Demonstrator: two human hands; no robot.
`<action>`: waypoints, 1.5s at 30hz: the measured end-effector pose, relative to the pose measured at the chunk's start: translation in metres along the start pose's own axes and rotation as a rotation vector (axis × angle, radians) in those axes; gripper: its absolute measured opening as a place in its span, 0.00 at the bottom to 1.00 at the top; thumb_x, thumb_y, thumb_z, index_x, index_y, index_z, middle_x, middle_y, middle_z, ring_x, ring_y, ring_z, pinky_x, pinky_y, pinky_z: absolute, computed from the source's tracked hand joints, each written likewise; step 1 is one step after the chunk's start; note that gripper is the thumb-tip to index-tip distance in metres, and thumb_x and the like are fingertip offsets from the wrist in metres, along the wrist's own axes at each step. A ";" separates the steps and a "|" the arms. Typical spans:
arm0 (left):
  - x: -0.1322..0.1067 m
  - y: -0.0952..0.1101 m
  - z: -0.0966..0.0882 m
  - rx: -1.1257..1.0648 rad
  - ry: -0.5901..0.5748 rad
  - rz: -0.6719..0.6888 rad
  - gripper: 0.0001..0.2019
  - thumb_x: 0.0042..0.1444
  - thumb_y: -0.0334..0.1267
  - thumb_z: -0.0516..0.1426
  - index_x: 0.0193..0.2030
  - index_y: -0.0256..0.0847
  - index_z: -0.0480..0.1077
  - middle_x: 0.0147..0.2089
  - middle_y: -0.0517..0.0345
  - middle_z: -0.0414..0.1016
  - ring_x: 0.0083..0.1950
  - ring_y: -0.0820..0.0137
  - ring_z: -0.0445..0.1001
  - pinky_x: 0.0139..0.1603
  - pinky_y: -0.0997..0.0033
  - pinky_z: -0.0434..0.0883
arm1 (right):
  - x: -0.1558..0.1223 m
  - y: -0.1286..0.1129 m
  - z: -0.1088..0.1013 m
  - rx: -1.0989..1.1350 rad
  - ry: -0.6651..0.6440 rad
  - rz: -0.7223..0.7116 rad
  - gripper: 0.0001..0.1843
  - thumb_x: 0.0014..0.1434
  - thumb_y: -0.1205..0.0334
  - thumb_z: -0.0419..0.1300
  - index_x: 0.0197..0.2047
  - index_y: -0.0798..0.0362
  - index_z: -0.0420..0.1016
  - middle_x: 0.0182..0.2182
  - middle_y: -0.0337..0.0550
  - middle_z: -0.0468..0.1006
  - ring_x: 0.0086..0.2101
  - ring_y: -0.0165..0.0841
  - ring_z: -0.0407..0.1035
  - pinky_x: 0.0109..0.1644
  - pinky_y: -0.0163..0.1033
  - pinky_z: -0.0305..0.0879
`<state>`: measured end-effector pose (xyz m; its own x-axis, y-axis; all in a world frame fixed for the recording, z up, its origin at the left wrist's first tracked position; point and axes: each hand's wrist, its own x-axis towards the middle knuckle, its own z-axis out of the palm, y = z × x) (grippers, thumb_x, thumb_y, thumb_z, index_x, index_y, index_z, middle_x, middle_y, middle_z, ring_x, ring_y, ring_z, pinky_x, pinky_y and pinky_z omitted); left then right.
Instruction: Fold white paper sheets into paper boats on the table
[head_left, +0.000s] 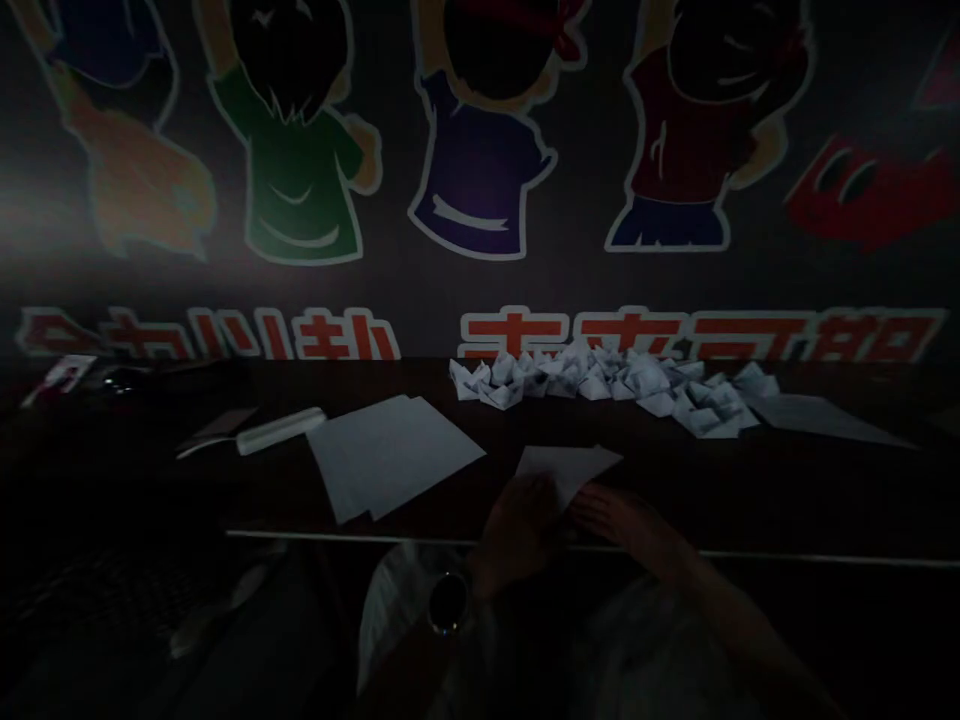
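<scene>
While our left hand (pixel 517 532), wearing a wristwatch (pixel 448 605), curls over the near corner of a sheet of white paper (pixel 568 472), our right hand (pixel 622 525) lies open against its edge on the dark table (pixel 675 480), with a stack of loose sheets (pixel 390 455) beside it and paper boats (pixel 600 385) heaped beyond.

The left hand (pixel 517 535) and right hand (pixel 615 520) hide the lower part of the white paper sheet (pixel 566 470). The dark table (pixel 825 480) cuts off the wall lettering (pixel 480 335), and the small objects (pixel 112 382) at its far left are too dark to tell.
</scene>
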<state>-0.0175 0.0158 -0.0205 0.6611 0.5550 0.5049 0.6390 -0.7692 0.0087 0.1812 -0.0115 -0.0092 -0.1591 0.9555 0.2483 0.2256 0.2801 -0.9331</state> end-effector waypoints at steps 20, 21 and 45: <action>-0.016 -0.020 -0.024 -0.563 0.010 -0.296 0.08 0.56 0.35 0.54 0.38 0.46 0.75 0.45 0.65 0.77 0.46 0.71 0.75 0.48 0.76 0.69 | -0.025 0.029 -0.026 -0.906 0.116 -0.450 0.14 0.60 0.59 0.52 0.46 0.45 0.74 0.48 0.41 0.75 0.47 0.37 0.70 0.50 0.44 0.67; -0.015 -0.020 -0.024 -0.584 0.011 -0.344 0.07 0.55 0.35 0.55 0.37 0.46 0.75 0.43 0.64 0.78 0.44 0.71 0.75 0.46 0.76 0.69 | -0.023 0.029 -0.026 -0.851 0.132 -0.413 0.13 0.60 0.58 0.52 0.43 0.46 0.76 0.46 0.41 0.77 0.45 0.37 0.72 0.49 0.43 0.68; 0.000 -0.014 -0.022 -0.229 0.065 -0.417 0.04 0.54 0.31 0.54 0.30 0.41 0.69 0.34 0.59 0.74 0.40 0.68 0.70 0.42 0.68 0.64 | -0.001 0.022 -0.021 -1.146 0.315 -0.284 0.11 0.59 0.56 0.52 0.29 0.50 0.68 0.30 0.42 0.75 0.33 0.35 0.70 0.36 0.38 0.59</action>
<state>-0.0350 0.0190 -0.0021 0.3365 0.8154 0.4711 0.7364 -0.5396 0.4081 0.2067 -0.0042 -0.0241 -0.1371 0.7830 0.6067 0.9625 0.2500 -0.1051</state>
